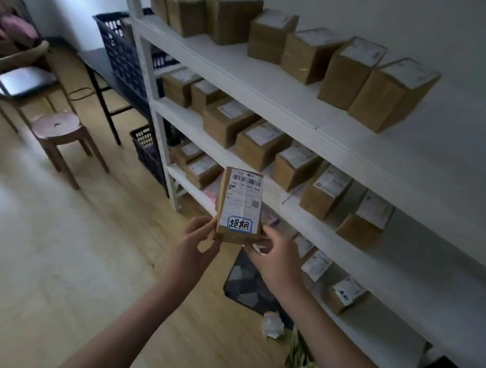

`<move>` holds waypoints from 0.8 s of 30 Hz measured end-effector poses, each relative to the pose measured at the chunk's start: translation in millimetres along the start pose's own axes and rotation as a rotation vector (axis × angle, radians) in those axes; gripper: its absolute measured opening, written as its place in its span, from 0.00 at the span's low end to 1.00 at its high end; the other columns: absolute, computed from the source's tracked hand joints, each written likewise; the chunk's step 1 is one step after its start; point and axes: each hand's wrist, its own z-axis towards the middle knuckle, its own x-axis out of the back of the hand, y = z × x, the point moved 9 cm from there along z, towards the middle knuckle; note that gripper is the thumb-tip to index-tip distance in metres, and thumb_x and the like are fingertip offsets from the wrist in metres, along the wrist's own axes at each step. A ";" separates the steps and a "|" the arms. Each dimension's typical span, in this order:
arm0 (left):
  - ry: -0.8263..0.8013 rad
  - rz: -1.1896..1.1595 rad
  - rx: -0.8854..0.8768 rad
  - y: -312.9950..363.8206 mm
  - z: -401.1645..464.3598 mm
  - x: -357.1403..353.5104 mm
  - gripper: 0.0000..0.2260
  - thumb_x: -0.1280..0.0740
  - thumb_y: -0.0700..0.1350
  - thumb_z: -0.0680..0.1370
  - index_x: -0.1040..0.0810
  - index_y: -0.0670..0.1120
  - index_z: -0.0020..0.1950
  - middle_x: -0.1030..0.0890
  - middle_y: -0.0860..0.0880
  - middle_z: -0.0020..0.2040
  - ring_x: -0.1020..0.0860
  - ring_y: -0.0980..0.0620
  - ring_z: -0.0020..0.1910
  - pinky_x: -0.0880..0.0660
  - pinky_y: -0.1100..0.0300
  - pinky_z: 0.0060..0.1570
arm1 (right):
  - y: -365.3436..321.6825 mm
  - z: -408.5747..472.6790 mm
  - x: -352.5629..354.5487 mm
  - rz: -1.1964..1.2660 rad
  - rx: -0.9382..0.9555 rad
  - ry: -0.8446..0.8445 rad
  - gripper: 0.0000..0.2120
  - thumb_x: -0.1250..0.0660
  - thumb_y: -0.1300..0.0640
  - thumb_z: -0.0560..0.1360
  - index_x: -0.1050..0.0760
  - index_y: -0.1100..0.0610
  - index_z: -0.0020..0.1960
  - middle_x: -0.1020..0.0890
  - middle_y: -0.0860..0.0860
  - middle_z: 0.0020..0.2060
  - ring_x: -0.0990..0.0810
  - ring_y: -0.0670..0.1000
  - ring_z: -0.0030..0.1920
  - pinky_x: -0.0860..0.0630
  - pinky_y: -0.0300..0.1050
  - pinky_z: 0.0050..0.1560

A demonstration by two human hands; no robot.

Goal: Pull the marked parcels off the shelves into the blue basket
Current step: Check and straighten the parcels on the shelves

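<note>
Parcel (240,205) w/ blue-boxed mark held upright in front of shelves (251,78), left hand (195,239) and right hand (272,256) pinching its bottom corners; such a low grip could let it tip en route to blue basket (120,49).

Held parcel (240,205) — brown cardboard, white label with black barcode, black characters boxed in blue. Shelved parcels (390,94) brown with white labels. Shelving (250,81) white. Basket (119,52) dark blue, lattice-walled. Stool (57,127) reddish-brown. Floor (36,247) pale wood-grain. Mat (248,285) — grey and black geometric pattern.
</note>
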 end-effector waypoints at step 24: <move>0.299 0.097 0.233 -278.0 229.0 280.1 0.17 0.26 0.35 0.73 0.18 0.46 0.61 0.18 0.54 0.54 0.18 0.55 0.50 0.19 0.57 0.48 | -222.7 314.7 -319.1 -0.124 0.309 -0.279 0.22 0.26 0.52 0.74 0.23 0.55 0.67 0.18 0.48 0.57 0.20 0.45 0.52 0.24 0.37 0.52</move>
